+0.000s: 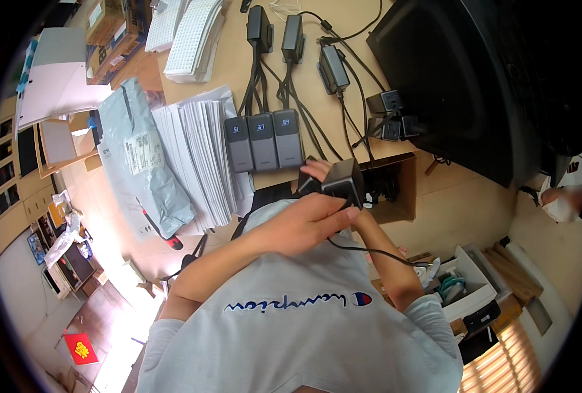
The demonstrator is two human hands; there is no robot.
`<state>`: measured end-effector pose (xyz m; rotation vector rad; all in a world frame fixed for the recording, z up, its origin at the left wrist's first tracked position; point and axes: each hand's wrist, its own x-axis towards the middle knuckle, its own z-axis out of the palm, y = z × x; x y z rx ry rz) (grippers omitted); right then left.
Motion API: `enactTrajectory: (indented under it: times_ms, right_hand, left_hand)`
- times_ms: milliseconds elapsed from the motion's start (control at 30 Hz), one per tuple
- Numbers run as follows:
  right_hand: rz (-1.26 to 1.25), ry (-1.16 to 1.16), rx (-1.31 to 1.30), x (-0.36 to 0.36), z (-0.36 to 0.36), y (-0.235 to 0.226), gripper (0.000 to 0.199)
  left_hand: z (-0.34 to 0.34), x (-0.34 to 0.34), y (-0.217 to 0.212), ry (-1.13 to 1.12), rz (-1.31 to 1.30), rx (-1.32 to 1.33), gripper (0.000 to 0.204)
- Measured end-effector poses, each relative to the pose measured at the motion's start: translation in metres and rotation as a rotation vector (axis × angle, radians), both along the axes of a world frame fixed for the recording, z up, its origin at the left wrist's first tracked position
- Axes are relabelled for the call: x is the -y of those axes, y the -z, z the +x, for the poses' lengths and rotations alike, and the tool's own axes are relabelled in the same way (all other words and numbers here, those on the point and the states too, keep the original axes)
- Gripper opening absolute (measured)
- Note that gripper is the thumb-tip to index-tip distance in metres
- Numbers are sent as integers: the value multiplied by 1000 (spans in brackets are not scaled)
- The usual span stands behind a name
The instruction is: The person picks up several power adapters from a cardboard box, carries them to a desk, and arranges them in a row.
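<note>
In front of my chest, both hands are closed around a dark boxy block with a smooth top [344, 178]. My left hand [299, 224] grips its near side, with the thumb along the lower edge. The fingertips of my right hand [317, 169] show at its far left side; the rest of that hand is hidden behind the block and my left hand. Another dark piece sits against the block's left side, partly covered. Just beyond, three grey power banks [262, 141] with lit displays lie side by side at the table edge. Black cables run from them toward black power adapters [293, 39].
A stack of white papers [196, 160] and a grey plastic mailer [143, 157] lie left of the power banks. Small black cubes [390, 128] stand beside a large black panel [445, 78] at right. Below the tabletop is an open carton [402, 190]. A thin black cable [376, 251] passes my right forearm.
</note>
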<state>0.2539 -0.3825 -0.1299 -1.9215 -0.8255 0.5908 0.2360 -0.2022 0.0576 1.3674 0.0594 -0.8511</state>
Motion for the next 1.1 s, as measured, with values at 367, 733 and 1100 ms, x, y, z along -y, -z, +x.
enactTrajectory:
  times_ms: [367, 733, 1100]
  right_hand:
    - [154, -288, -1131, 49, 77, -3, 97]
    - [-299, 330, 215, -54, 59, 91, 30]
    - [-167, 936, 135, -41, 113, 106, 18]
  left_hand:
    - [-14, -53, -53, -135, 97, 77, 36]
    - [-52, -64, -78, -461, 49, 31, 38]
    - [-58, -81, -74, -424, 56, 116, 36]
